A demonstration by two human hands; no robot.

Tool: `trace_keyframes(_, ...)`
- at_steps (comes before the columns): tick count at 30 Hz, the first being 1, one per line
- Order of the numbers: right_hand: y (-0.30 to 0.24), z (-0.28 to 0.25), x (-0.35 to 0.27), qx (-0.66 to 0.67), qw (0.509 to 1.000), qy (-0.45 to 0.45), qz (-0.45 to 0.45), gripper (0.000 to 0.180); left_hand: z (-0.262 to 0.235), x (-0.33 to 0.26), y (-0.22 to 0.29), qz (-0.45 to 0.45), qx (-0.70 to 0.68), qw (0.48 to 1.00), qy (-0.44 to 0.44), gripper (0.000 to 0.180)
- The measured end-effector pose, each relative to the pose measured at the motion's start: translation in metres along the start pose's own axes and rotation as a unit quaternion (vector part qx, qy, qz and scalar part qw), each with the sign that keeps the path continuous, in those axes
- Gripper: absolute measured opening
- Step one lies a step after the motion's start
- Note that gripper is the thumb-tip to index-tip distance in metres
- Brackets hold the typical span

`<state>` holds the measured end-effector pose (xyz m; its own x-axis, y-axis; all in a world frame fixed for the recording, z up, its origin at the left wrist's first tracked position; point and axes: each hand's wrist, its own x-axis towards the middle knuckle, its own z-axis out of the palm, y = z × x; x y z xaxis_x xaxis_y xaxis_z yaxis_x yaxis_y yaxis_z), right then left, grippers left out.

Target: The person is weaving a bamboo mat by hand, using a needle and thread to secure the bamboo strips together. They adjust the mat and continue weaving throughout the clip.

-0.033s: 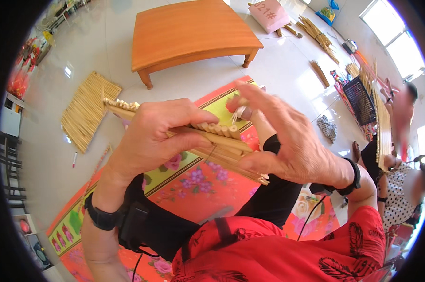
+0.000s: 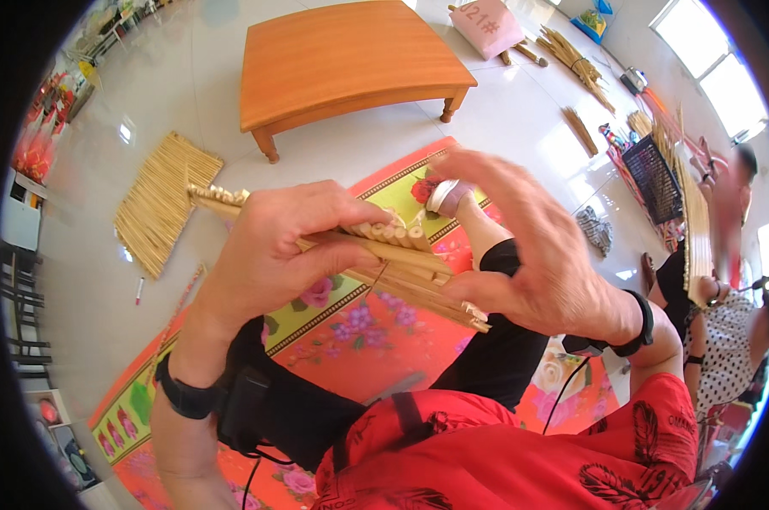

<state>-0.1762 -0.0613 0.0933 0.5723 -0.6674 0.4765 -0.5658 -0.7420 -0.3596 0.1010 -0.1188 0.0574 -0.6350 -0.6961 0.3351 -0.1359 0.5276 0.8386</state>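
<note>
My left hand (image 2: 286,246) is closed round a narrow mat of straw-coloured stalks (image 2: 422,293), its thumb and fingers pinching the layered rows. Cut round ends of several stalks show just past the fingertips, and the mat's other end juts out left of the wrist. My right hand (image 2: 529,246) is spread open at the mat's right end, with its fingers raised and blurred. The right thumb lies by the stalk ends; whether it touches them I cannot tell. Below both hands are my legs in black and a red floral floor mat (image 2: 350,340).
A low orange-brown wooden table (image 2: 350,64) stands ahead. On the pale tiles lie a flat stalk mat (image 2: 163,204) and a marker pen (image 2: 139,290) at left. Stalk bundles (image 2: 576,68), a pink sack (image 2: 489,27) and a black crate (image 2: 654,178) are at right, near another person (image 2: 724,340).
My right hand's fingers have lifted and straightened, uncovering more of the shoe behind them. My left hand keeps its hold on the stalk mat.
</note>
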Motion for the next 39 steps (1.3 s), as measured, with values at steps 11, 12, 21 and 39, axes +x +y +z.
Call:
trace_keyframes(11,-0.058,0.049,-0.081,0.439,0.839,0.069,0.313,0.016,0.069,-0.055,0.04,0.094,0.262,0.938,0.207,0.034)
trace_keyframes(12,-0.059,0.059,-0.082,0.523,0.757,0.102,0.379,0.016,0.084,-0.059,0.038,0.102,0.267,0.935,0.209,0.034)
trace_keyframes(21,-0.07,0.092,-0.138,0.744,0.459,0.2,0.442,0.026,0.146,-0.069,0.031,0.139,0.315,0.929,0.138,0.035)
trace_keyframes(39,-0.059,0.109,-0.182,0.509,0.778,0.103,0.354,0.009,0.158,-0.047,0.019,0.144,0.286,0.94,0.12,0.024)
